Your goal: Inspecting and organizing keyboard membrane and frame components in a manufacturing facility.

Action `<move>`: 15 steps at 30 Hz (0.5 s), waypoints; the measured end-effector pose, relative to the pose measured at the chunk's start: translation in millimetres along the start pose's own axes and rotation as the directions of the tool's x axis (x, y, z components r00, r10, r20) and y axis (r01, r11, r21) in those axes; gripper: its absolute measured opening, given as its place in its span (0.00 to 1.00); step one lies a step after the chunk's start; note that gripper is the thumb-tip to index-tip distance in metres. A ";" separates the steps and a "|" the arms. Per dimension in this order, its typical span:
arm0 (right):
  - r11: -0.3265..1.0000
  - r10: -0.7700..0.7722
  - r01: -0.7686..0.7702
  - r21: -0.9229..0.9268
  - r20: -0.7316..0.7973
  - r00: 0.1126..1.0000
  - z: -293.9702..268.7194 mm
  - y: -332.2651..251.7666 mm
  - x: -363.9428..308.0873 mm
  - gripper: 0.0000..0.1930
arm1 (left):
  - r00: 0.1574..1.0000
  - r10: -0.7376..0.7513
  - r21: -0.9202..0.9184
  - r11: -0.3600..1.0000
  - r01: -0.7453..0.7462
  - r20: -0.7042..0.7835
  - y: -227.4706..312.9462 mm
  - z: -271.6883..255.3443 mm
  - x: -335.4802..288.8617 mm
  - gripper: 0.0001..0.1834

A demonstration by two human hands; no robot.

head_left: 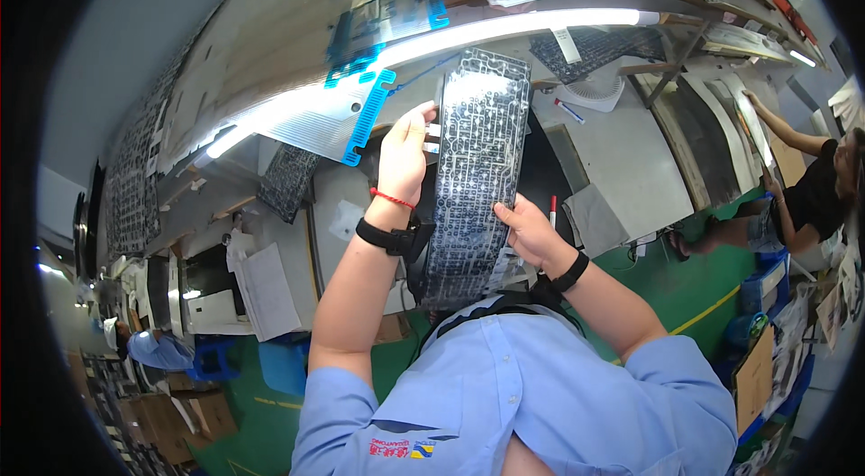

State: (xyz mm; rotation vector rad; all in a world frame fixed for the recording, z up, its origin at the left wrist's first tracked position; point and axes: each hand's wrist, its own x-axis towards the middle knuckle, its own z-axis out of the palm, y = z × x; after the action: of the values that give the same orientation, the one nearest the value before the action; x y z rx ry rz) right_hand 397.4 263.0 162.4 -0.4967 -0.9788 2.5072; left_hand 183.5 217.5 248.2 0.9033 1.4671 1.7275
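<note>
I hold up a long, glossy dark sheet [478, 151] covered in a fine pale pattern like printed circuit lines. It runs from in front of my chest to below the light tube, and light glares off its far end. My left hand [405, 156] is closed at its left edge, fingertips up beside small pale tabs, the grip partly hidden. At the lower right edge, my right hand [533, 234] pinches it, thumb on the face and fingers mostly out of sight. Whether it is one sheet or several stacked, I cannot tell.
A lit tube [505, 25] and a clear striped sheet with blue edges [338, 120] hang over the bench. On the grey bench [622, 165] lie a marker [569, 111], a white fan [599, 93] and patterned sheets [595, 52]. Another person [811, 178] works at right.
</note>
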 end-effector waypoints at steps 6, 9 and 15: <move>0.995 0.063 -0.054 0.080 -0.109 0.992 -25.6 19.5 -2.2 0.14 | 0.980 0.131 -0.144 0.978 -0.153 -0.149 -13.1 -14.5 2.6 0.20; 1.000 0.002 -0.002 0.000 -0.210 0.978 -40.1 32.5 0.2 0.14 | 0.963 0.205 -0.202 0.950 -0.239 -0.176 2.5 -22.5 4.7 0.23; 0.996 0.017 0.003 0.087 -0.232 0.973 -41.7 39.4 4.7 0.14 | 0.913 0.298 -0.236 0.901 -0.365 -0.278 33.8 -22.9 -9.9 0.20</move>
State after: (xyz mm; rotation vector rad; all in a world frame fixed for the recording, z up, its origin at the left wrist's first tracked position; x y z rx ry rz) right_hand 403.3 261.9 105.2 -0.7473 -0.7770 2.4172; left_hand 167.0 193.1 278.2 0.8531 1.2085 2.3012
